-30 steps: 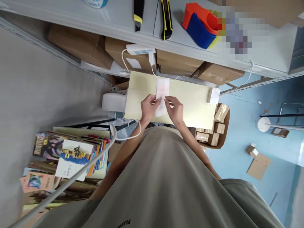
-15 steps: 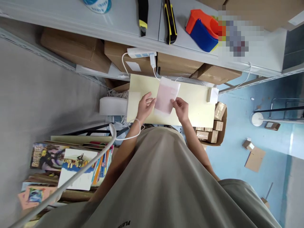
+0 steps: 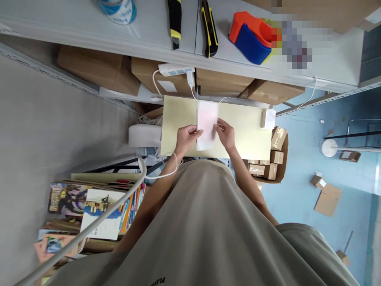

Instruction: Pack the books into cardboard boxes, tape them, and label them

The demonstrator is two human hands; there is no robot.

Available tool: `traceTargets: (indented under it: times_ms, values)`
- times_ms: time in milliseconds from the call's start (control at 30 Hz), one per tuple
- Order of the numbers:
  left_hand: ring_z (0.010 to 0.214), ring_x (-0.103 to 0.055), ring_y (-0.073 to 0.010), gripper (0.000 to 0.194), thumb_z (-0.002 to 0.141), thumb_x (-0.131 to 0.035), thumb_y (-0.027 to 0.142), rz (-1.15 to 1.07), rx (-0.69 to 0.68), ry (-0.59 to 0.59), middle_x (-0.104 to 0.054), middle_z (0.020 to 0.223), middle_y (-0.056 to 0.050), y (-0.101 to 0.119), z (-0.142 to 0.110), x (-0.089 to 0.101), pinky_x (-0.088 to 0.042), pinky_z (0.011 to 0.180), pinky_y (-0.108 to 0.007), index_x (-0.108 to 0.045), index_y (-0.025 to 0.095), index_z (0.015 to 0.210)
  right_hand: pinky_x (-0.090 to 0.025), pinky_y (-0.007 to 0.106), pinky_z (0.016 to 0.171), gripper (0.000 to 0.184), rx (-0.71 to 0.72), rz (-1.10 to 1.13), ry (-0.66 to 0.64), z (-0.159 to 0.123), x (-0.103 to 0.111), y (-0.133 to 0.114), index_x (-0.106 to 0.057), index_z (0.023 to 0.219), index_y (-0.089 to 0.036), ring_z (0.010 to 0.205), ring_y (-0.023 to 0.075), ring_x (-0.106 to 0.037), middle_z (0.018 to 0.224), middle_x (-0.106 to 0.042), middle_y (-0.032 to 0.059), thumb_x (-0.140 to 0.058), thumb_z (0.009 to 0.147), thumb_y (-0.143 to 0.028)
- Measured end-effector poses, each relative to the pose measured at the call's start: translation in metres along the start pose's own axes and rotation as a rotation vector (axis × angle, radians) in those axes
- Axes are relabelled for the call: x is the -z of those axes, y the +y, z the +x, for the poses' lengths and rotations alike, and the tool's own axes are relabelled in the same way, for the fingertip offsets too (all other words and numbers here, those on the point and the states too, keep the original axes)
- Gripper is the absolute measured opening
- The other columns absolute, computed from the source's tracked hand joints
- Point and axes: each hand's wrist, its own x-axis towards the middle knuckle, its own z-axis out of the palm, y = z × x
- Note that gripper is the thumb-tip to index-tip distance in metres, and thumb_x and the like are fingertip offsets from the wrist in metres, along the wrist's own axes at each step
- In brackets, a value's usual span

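Note:
A thin white and pinkish paper slip (image 3: 206,124) is held over a pale yellow board (image 3: 244,123) below the shelf. My left hand (image 3: 187,137) pinches the slip's left edge, fingers closed on it. My right hand (image 3: 226,132) grips its right edge, thumb and fingers pressed on the paper. The slip stands lengthwise away from me, its near end between both hands.
A grey shelf (image 3: 143,35) carries a tape roll (image 3: 117,8), two utility knives (image 3: 208,28) and an orange-blue tape dispenser (image 3: 250,33). Cardboard boxes (image 3: 98,69) sit beneath it. Books (image 3: 98,206) are stacked at lower left, and a box of small cartons (image 3: 272,157) stands at right.
The slip was narrow and folded, then spread wide and tilted right, and now stands straighter and narrower between both hands. The hands stayed over the yellow board.

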Motion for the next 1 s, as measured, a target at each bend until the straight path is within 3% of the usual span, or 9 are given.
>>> traceTargets:
  times_ms: [67,167,267,367,533,633,733,867,1000]
  values:
    - [0.083,-0.078,-0.0239,0.037,0.085,-0.091,0.052,0.102,-0.053,0.103,-0.086,0.089,-0.007,-0.002,-0.003,-0.011,-0.061,0.076,-0.032,-0.088,0.016,0.094,-0.071,0.052,0.109,0.080,0.026,-0.070,0.070,-0.007,-0.006,-0.006,-0.082,0.136,-0.022,0.126,0.0344,-0.080,0.144,-0.081,0.0196,-0.076,0.094,-0.089]
    - [0.080,-0.077,-0.0218,0.026,0.096,-0.082,0.043,0.283,-0.190,0.157,-0.084,0.087,-0.005,-0.003,-0.012,-0.028,-0.062,0.077,-0.032,-0.089,0.018,0.092,-0.074,0.049,0.103,0.075,0.010,-0.030,-0.004,-0.025,-0.020,-0.019,-0.080,0.138,-0.023,0.121,0.0325,-0.083,0.144,-0.081,0.0177,-0.079,0.095,-0.085]
    - [0.093,-0.081,-0.0223,0.024,0.098,-0.082,0.043,0.279,-0.329,0.080,-0.086,0.109,-0.008,-0.005,-0.019,-0.039,-0.068,0.084,-0.034,-0.091,0.022,0.103,-0.073,0.044,0.100,0.069,0.009,0.004,-0.007,-0.034,-0.026,-0.023,-0.078,0.136,-0.025,0.118,0.0299,-0.083,0.137,-0.082,0.0136,-0.081,0.096,-0.080]
    - [0.113,-0.083,-0.0254,0.043,0.097,-0.085,0.056,0.165,-0.352,-0.065,-0.083,0.132,-0.011,-0.013,-0.018,-0.035,-0.071,0.096,-0.037,-0.089,0.024,0.125,-0.068,0.039,0.088,0.059,0.023,-0.030,0.015,-0.027,-0.013,-0.018,-0.079,0.122,-0.022,0.102,0.0265,-0.080,0.110,-0.082,0.0100,-0.068,0.104,-0.078]
    - [0.140,-0.075,-0.0333,0.062,0.092,-0.090,0.072,0.061,-0.106,0.177,-0.080,0.145,-0.015,-0.031,0.001,-0.011,-0.064,0.117,-0.047,-0.083,0.026,0.132,-0.052,0.032,0.069,0.065,0.015,0.051,-0.037,-0.011,0.020,-0.008,-0.078,0.101,-0.020,0.077,0.0186,-0.058,0.081,-0.063,0.0012,-0.071,0.098,-0.085]
    - [0.139,-0.076,-0.0392,0.076,0.085,-0.089,0.085,-0.213,0.113,-0.004,-0.085,0.132,-0.019,-0.035,0.010,-0.007,-0.065,0.115,-0.052,-0.085,0.019,0.124,-0.047,0.031,0.066,0.068,-0.031,0.124,-0.108,-0.011,0.030,-0.006,-0.078,0.101,-0.021,0.071,0.0160,-0.048,0.074,-0.052,-0.0026,-0.075,0.092,-0.088]
    - [0.112,-0.084,-0.0367,0.076,0.074,-0.099,0.081,-0.375,0.196,-0.149,-0.088,0.110,-0.016,-0.036,0.010,-0.011,-0.069,0.100,-0.049,-0.088,0.015,0.111,-0.046,0.031,0.065,0.069,-0.054,0.135,-0.151,-0.012,0.033,-0.001,-0.078,0.100,-0.020,0.071,0.0154,-0.047,0.075,-0.053,-0.0029,-0.077,0.091,-0.089]
    - [0.093,-0.082,-0.0275,0.055,0.074,-0.101,0.068,-0.217,0.122,0.072,-0.087,0.093,-0.009,-0.045,0.008,-0.010,-0.065,0.087,-0.037,-0.089,0.017,0.092,-0.053,0.032,0.068,0.070,-0.086,0.081,-0.192,-0.007,0.019,0.021,-0.078,0.106,-0.021,0.076,0.0175,-0.058,0.081,-0.065,0.0000,-0.073,0.093,-0.090]
    - [0.086,-0.079,-0.0249,0.032,0.090,-0.084,0.050,0.137,0.094,0.328,-0.083,0.080,-0.005,-0.069,0.015,0.012,-0.057,0.077,-0.031,-0.089,0.019,0.084,-0.066,0.036,0.080,0.055,-0.193,-0.115,-0.229,0.004,-0.024,0.053,-0.077,0.111,-0.023,0.088,0.0225,-0.075,0.100,-0.081,0.0065,-0.069,0.101,-0.077]
